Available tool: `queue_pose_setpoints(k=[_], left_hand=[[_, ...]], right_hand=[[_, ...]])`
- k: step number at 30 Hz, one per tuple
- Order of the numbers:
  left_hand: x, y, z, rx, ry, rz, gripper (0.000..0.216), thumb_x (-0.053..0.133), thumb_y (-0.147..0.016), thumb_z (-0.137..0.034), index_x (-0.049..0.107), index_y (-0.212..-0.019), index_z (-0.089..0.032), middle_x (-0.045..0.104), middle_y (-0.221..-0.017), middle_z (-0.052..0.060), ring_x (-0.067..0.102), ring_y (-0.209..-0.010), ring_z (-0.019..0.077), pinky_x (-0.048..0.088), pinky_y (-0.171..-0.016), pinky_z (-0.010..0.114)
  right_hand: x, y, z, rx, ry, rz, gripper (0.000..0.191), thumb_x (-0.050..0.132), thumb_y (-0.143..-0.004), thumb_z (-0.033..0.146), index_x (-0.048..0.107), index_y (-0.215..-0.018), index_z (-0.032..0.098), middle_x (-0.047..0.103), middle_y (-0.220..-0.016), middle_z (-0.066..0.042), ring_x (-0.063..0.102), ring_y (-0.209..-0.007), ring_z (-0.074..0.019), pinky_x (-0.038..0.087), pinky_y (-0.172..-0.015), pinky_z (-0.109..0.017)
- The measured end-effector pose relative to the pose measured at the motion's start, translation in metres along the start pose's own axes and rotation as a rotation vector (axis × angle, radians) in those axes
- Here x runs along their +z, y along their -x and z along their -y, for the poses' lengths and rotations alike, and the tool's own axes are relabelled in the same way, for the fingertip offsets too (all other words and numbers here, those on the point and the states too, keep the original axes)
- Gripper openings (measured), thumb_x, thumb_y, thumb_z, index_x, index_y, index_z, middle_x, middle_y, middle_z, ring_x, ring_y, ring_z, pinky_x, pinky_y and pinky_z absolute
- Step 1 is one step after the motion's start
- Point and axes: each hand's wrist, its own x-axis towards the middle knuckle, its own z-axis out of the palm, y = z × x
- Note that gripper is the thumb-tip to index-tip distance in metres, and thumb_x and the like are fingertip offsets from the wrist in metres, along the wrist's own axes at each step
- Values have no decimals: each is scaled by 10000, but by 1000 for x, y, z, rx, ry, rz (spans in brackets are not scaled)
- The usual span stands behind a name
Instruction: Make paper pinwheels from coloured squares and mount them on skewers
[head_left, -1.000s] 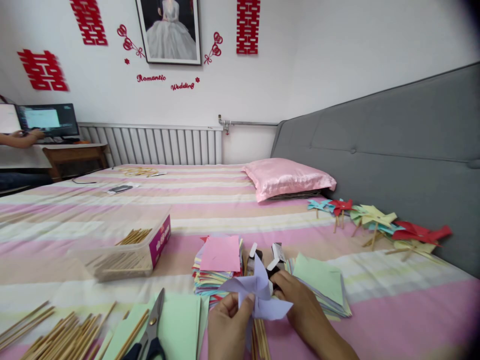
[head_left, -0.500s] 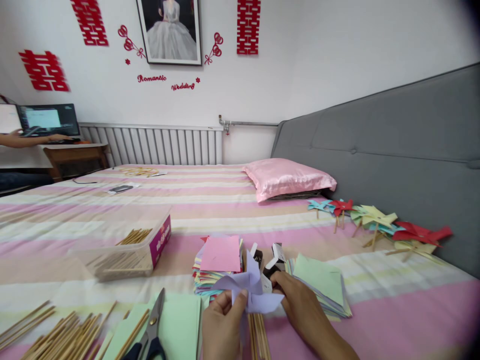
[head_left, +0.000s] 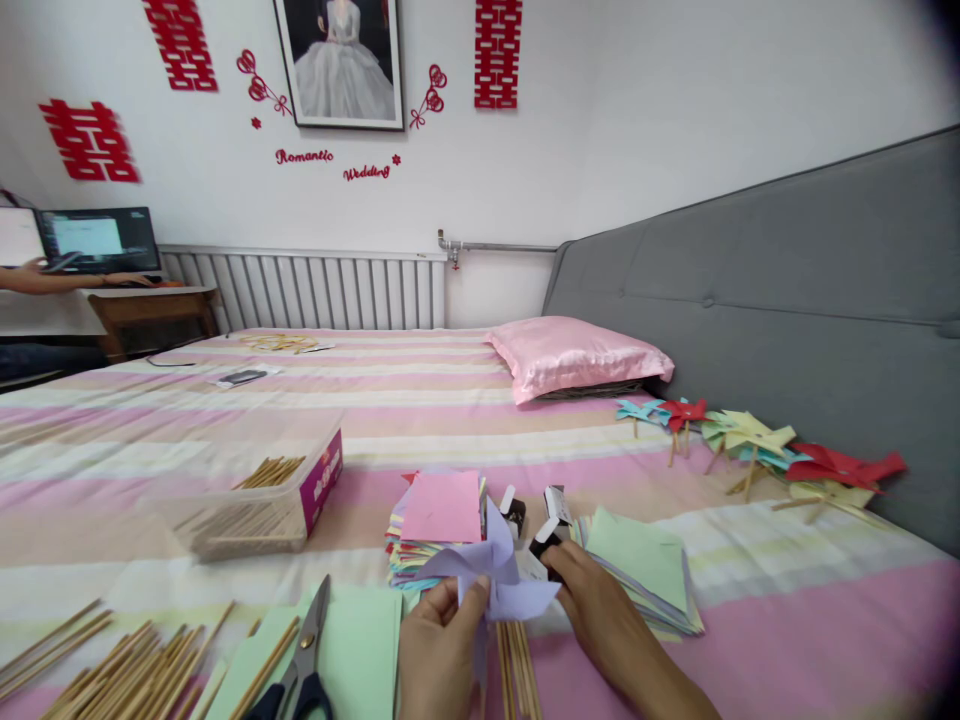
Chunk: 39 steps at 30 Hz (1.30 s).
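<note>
My left hand (head_left: 439, 650) pinches a lavender paper pinwheel (head_left: 491, 580) from below, low in the middle of the view. My right hand (head_left: 600, 625) comes in from the right, fingers closed on the pinwheel's right side near its centre. Under the hands lie several wooden sticks (head_left: 514, 670). Just behind the pinwheel are a stack of coloured paper squares with a pink sheet on top (head_left: 439, 520), small black and white objects (head_left: 544, 520), and a stack topped by a light green sheet (head_left: 641, 560).
Scissors (head_left: 300, 660) lie on green paper at lower left, beside a spread of wooden sticks (head_left: 127, 670). A clear box of sticks (head_left: 262, 495) stands on the striped bed. Finished pinwheels (head_left: 750, 440) lie by the grey headboard. Another person's arm (head_left: 45, 280) is at a desk far left.
Both hands and the lavender pinwheel have shifted slightly left and down. The arm of the person at the far-left desk has moved.
</note>
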Motion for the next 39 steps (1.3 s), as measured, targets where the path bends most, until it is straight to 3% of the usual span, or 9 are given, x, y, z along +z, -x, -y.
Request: queue_pose_setpoints(k=[14,21,28,32,39], left_hand=[[-3,-3,1,-12,-9,29,240,767,-502,-330,667,-597,-134,666,-531,15,594,-582,158,431,-561,216],[-2,-2,1,-17,-16,12,256,769,-484,-349,663,-581,-138,677,-560,13,575,-555,141,428,-552,209],[-1,-1,0,-7,-20,6,253,773,-478,-336,658,-571,-131,652,-514,14,565,-531,145,417,-517,210],[-2,-2,2,-16,-18,9,250,774,-479,-338,656,-570,-136,656,-513,9,574,-529,150,426,-526,218],[-2,-2,2,-18,1,5,234,776,-480,-320,665,-571,-136,642,-489,-1,559,-527,133,415,-523,202]], right_hand=[[-3,3,5,-24,-149,-52,175,385,-710,61,466,-741,213,518,-707,14,500,-659,-160,344,-604,-248],[-3,3,5,-49,-123,4,230,388,-737,73,545,-830,212,539,-841,-23,528,-800,-186,370,-680,-267],[-1,4,4,-20,-63,-6,168,396,-742,82,509,-761,205,509,-782,-11,512,-735,-178,364,-653,-266],[-4,4,7,-21,-92,13,196,392,-761,95,532,-828,215,526,-856,-23,525,-800,-187,367,-664,-262],[-6,4,8,-40,-110,29,209,390,-760,85,549,-771,221,526,-872,-21,534,-844,-187,379,-683,-257]])
